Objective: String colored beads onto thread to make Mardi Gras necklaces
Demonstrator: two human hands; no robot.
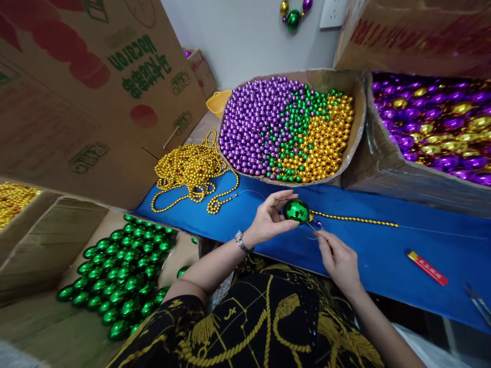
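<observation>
My left hand (271,217), with a metal watch on its wrist, holds a large shiny green ball bead (296,210) between thumb and fingers. My right hand (339,258) pinches a thin needle-like wire (313,229) just below the ball, with its fingers closed. Beside the ball's right side are a small gold bead and a small purple bead (319,224) near a loop of thread. A string of small gold beads (355,219) runs right from the ball along the blue table surface (383,250), its thin thread trailing on.
Behind my hands stands a box of purple, green and gold beads (257,128). Gold bead strands (187,166) lie to its left. Large green balls (126,278) fill a carton lower left. Purple and gold beads (441,128) fill another at right. A red-yellow packet (427,267) and scissors (477,302) lie right.
</observation>
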